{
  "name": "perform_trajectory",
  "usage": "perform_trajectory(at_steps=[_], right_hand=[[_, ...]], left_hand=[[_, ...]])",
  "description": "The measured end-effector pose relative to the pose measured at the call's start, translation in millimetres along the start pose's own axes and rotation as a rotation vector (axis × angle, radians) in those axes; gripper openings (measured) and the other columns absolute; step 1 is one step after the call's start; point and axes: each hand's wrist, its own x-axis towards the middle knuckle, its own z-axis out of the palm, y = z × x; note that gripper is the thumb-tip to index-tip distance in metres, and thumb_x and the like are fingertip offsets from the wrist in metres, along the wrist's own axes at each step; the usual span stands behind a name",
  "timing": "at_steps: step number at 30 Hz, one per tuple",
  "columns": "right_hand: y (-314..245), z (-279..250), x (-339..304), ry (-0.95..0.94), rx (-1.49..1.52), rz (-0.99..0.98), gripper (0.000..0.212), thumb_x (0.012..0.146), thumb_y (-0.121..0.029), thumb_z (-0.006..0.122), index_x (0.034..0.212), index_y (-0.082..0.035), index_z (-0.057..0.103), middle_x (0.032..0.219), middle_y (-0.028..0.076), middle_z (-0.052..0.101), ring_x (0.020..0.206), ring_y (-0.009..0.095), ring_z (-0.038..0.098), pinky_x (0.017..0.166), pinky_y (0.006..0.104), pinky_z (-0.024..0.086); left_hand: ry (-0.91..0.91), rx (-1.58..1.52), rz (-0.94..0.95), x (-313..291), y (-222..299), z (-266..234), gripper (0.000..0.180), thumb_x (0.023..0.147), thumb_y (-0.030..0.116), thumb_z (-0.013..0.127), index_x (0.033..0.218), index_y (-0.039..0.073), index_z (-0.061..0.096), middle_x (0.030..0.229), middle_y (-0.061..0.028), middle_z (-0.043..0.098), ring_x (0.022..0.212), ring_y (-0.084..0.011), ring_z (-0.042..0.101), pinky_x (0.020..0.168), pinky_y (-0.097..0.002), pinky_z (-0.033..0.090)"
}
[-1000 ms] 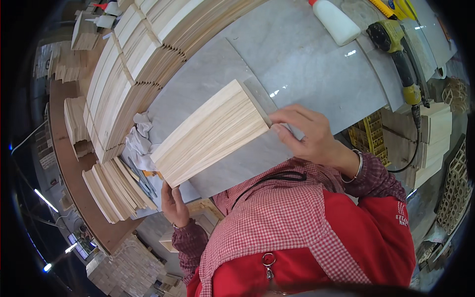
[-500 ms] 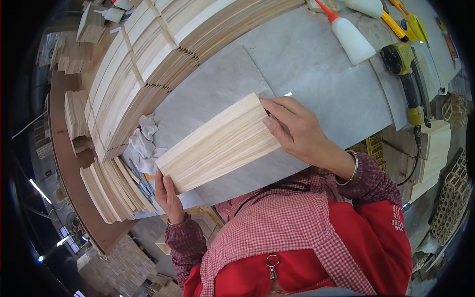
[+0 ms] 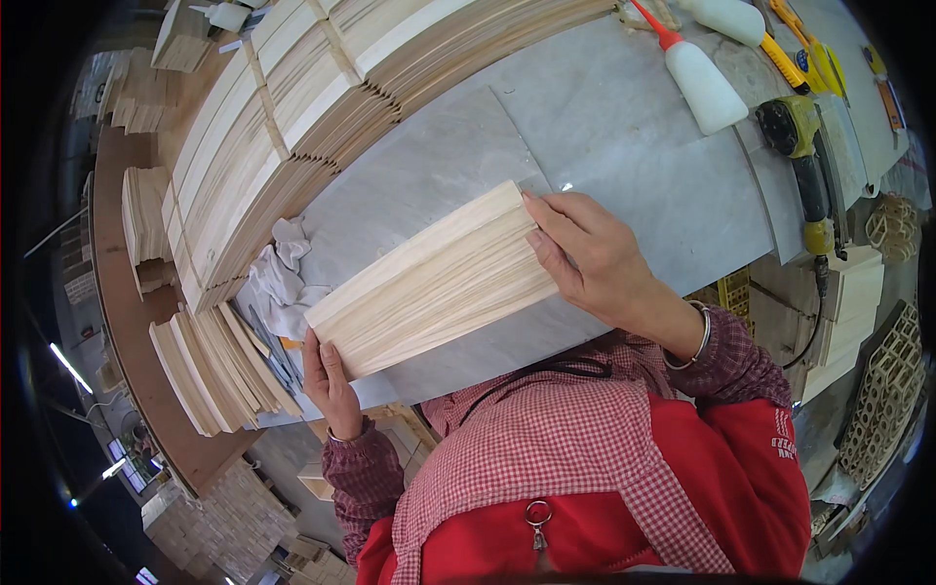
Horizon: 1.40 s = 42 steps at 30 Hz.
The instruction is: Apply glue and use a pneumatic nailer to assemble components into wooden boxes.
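A pale rectangular wooden board (image 3: 434, 283) with streaked grain is held between my two hands above the grey worktop (image 3: 624, 117). My left hand (image 3: 331, 385) grips its left end, thumb on the upper face and the other fingers at the edge. At the opposite end, my right hand (image 3: 590, 253) pinches the edge between thumb and fingers. The board tilts upward to the right. Whether it is one board or a few stacked together I cannot tell. Close to my left hand lie a crumpled white cloth (image 3: 283, 278) and a pile of wooden boards (image 3: 210, 375).
Large strapped stacks of boards (image 3: 292, 107) line the far left side. White glue bottle (image 3: 707, 88) with red nozzle, second white bottle (image 3: 726, 18), yellow-handled scissors (image 3: 824, 63) and a yellow-black nail gun (image 3: 804, 161) lie at the right. A hose (image 3: 819, 312) hangs from the gun.
The board and both hands keep nearly the same pose. My right hand sits slightly farther right and lower, and the whole view has shifted a little.
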Motion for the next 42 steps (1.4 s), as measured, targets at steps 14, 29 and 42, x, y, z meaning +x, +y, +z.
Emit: perform_trajectory(at_steps=[14, 29, 42], right_hand=[[5.0, -9.9, -9.0, -0.034, 0.3, 0.244, 0.029, 0.086, -0.001, 0.058, 0.114, 0.004, 0.06, 0.102, 0.012, 0.062, 0.08, 0.018, 0.058, 0.069, 0.0247, 0.046], [6.7, -23.5, -53.9, -0.114, 0.447, 0.252, 0.03, 0.081, 0.003, 0.059, 0.111, 0.002, 0.062, 0.103, 0.011, 0.063, 0.078, 0.017, 0.058, 0.065, 0.0232, 0.046], [10.2, -12.7, -57.6, -0.006, 0.268, 0.064, 0.034, 0.073, 0.006, 0.065, 0.108, 0.003, 0.063, 0.102, 0.012, 0.063, 0.077, 0.019, 0.059, 0.066, 0.0243, 0.047]], left_hand=[[-0.033, 0.319, 0.299, 3.5, 48.5, 2.8, 0.059, 0.091, 0.03, 0.06, 0.139, 0.003, 0.04, 0.139, -0.0193, 0.043, 0.124, -0.0317, 0.045, 0.102, -0.0411, 0.036], [-0.462, 0.361, 0.827, 27.9, 118.4, 113.7, 0.1, 0.06, 0.052, 0.08, 0.14, 0.007, 0.04, 0.146, -0.0209, 0.033, 0.135, -0.0427, 0.029, 0.108, -0.0568, 0.022], [-0.424, 0.262, 0.854, 29.6, 113.7, 119.5, 0.088, 0.062, 0.046, 0.079, 0.134, 0.004, 0.049, 0.137, -0.0226, 0.041, 0.119, -0.0389, 0.043, 0.1, -0.052, 0.033]])
